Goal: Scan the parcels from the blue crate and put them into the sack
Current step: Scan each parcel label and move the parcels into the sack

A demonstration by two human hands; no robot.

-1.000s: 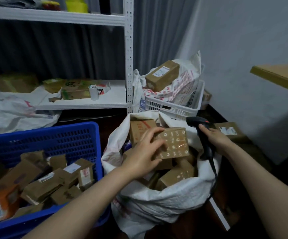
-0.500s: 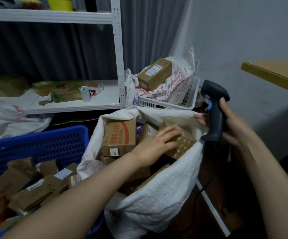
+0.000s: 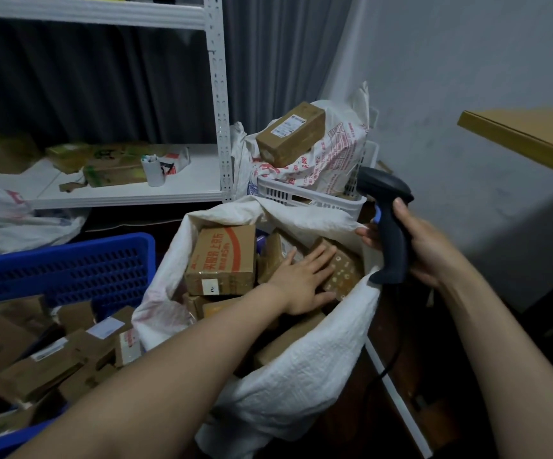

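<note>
The white woven sack (image 3: 304,376) stands open in the middle, filled with several brown parcels. My left hand (image 3: 304,279) lies flat, fingers spread, on a patterned brown parcel (image 3: 343,271) inside the sack near its right rim. A larger box with red print (image 3: 223,260) leans at the sack's left. My right hand (image 3: 424,246) grips a dark barcode scanner (image 3: 391,226) upright just past the sack's right rim, and its fingertips touch the sack's edge. The blue crate (image 3: 69,263) at the left holds several small brown parcels (image 3: 69,352).
A white shelf rack (image 3: 217,94) stands behind, with a cup and flat boxes on its lower shelf. A white basket (image 3: 301,193) behind the sack holds a printed bag and a brown box (image 3: 290,134). A wooden tabletop (image 3: 530,137) juts in from the right.
My left hand has lowered the patterned parcel into the sack and now rests flat on it. My right hand lifted the scanner upright beside the sack's right rim. The view shifted right.
</note>
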